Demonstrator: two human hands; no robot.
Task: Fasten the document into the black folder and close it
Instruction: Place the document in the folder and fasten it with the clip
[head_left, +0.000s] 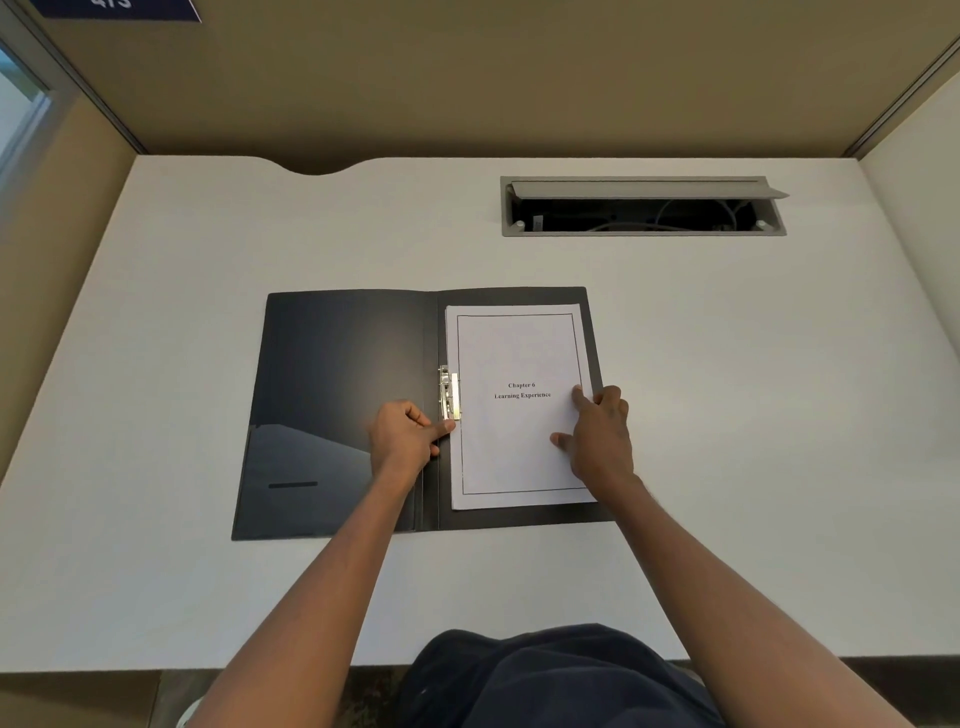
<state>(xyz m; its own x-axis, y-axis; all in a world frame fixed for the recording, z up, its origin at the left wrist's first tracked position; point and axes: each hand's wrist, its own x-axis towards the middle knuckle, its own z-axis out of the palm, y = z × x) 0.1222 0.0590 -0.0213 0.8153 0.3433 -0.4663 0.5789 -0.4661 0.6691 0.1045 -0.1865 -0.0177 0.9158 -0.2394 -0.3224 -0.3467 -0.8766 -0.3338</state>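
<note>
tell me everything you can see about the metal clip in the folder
The metal clip is a small, shiny silver clamp of bright metal, running lengthwise beside the spine on the right half of the open black folder. It sits midway along the left edge of the document, overlapping the paper's margin. Whether it is pressed fully down cannot be told. The left hand touches its near end with a fingertip; the right hand rests on the page, away from it.

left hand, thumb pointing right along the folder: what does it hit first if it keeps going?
The left hand thumb tip is already at the lower end of the metal clip; going on right, it meets the document edge first. Contact is unclear.
</note>
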